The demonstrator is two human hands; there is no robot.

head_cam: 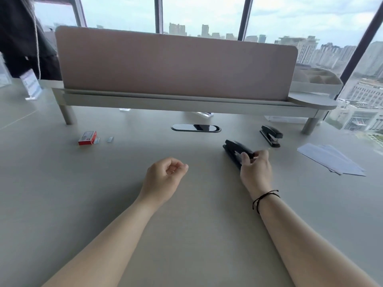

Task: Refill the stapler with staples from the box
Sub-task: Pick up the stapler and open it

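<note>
A black stapler (234, 148) lies on the pale desk right of centre. My right hand (256, 168) grips its near end, thumb on the left side and fingers over the top. My left hand (165, 175) hovers over the desk's middle with its fingers loosely curled and nothing in it. Far to the left rests the red staple box (87, 138), with loose staple strips (110, 139) lying just right of it.
A second black stapler (271, 135) sits behind the first. White sheets of paper (331, 160) lie at the right. A pink divider screen on a raised shelf (176, 67) spans the back, with a dark cable grommet (195, 128) below it. A person in dark clothes stands at the far left.
</note>
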